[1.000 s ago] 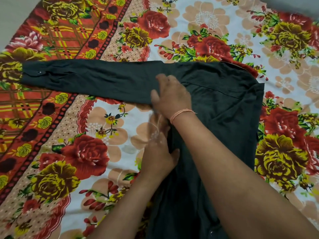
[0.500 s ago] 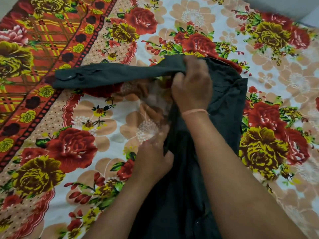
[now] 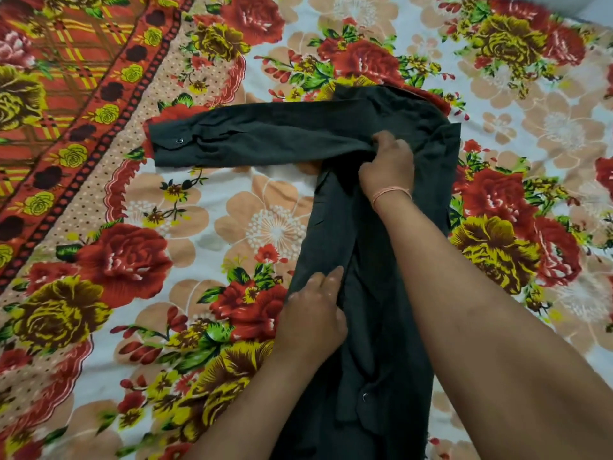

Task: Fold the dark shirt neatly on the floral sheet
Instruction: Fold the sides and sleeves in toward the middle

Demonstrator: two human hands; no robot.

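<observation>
Nearest, the left hand [image 3: 311,313] presses flat, fingers spread, on the dark shirt [image 3: 381,293], whose body already lies folded narrow on the floral sheet [image 3: 232,227]. Farther, the right hand [image 3: 388,167] pinches the shoulder fabric. The sleeve [image 3: 252,141] stretches leftward, apparently not yet folded in.

There is one view only, from a camera on the person's head. It looks forward and steeply down onto the sheet [image 3: 232,234], close enough that the sheet fills nearly the whole picture. Both forearms enter from the bottom edge and reach away from the lens, the right one large at the bottom right corner. The wide angle bends the sheet's red border along the left side. A grey strip past the sheet's far edge shows at the top right corner.
</observation>
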